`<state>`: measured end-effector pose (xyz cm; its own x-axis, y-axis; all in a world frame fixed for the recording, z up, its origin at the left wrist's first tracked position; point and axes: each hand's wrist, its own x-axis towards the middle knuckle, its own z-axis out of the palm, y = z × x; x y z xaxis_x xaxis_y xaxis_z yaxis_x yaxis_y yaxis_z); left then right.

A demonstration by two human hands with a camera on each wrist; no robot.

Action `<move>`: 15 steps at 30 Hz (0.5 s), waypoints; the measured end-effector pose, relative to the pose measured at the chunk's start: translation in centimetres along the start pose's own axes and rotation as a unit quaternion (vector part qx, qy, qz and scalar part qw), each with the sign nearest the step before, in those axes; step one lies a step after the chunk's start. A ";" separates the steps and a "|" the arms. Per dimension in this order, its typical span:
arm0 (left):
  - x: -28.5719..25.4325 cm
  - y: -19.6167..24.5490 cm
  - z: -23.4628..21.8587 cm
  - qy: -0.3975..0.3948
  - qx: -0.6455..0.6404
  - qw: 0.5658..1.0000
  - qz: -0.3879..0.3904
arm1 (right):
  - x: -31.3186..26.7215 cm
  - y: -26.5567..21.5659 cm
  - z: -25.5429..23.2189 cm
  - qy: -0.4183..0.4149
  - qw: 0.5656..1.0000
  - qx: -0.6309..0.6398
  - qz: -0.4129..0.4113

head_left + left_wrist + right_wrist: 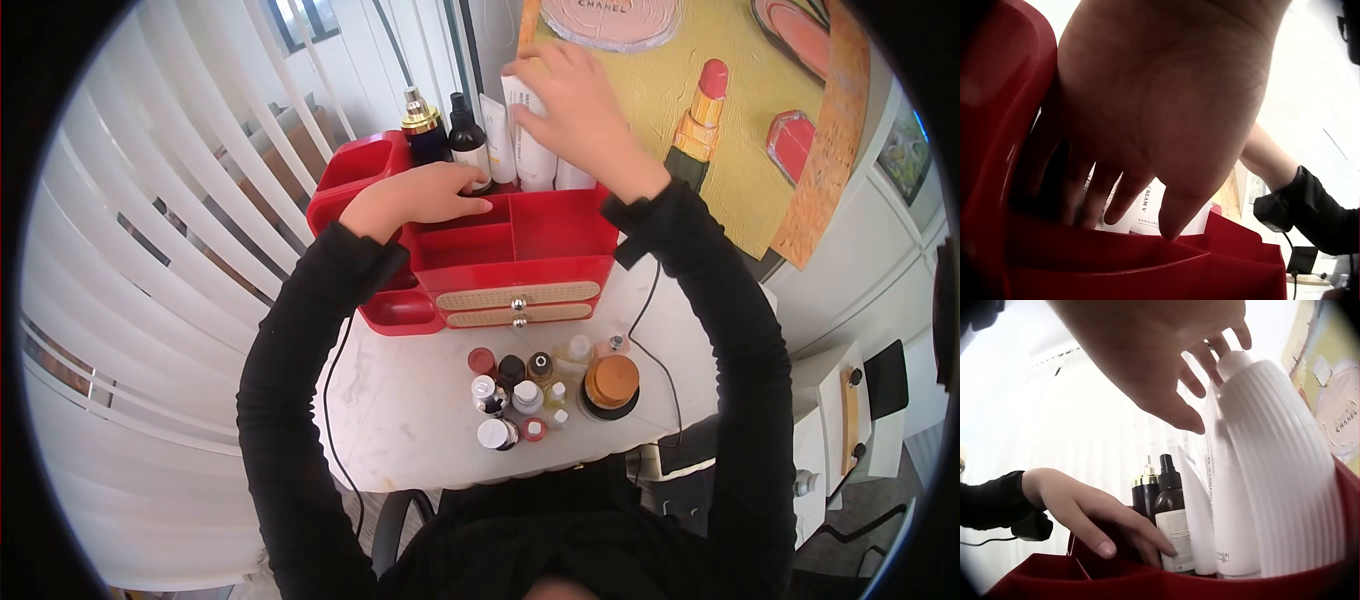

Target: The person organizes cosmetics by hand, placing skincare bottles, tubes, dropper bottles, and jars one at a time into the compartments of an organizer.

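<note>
Partly, the red organizer (520,250) is hiding what the left hand (420,195) is doing: its fingers (1094,194) are reaching down into a rear compartment beside the dark pump bottle (468,140), lying loosely apart, and nothing is showing between them. Behind the organizer's back wall, the bases of the bottles are sitting out of sight, and their small print is too blurred to read. At the back right of the organizer, the right hand (570,110) is spreading over the top of the white ribbed bottle (1285,469); its fingers are slightly curved and apart, and whether they are touching the cap is hard to say. A white tube (1197,506) is standing between the ribbed bottle and the dark pump bottle, with a gold-capped bottle (422,125) at the far left.

The organizer is resting on a pale, faintly veined tabletop (410,420), with white vertical blinds (150,250) hanging to its left and a textured yellow cosmetics painting (690,90) leaning behind it.

Glossy red plastic is forming the organizer's compartments, and two woven-looking beige drawers (518,305) with round metal knobs are fronting it. In front of them, a cluster of small jars and bottles (545,395) is standing.
</note>
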<state>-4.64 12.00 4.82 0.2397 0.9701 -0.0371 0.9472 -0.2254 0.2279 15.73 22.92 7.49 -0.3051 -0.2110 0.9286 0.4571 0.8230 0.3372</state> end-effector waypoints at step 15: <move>-0.2 1.0 1.0 -0.004 0.043 0.999 -0.030 | -1.5 -1.0 3.1 -0.215 0.975 -0.027 -0.042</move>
<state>-3.50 11.48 4.13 0.1833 0.9815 -0.0560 0.9747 -0.1740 0.1404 13.16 24.04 5.25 -0.6602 -0.0271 0.7506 0.4545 0.7812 0.4279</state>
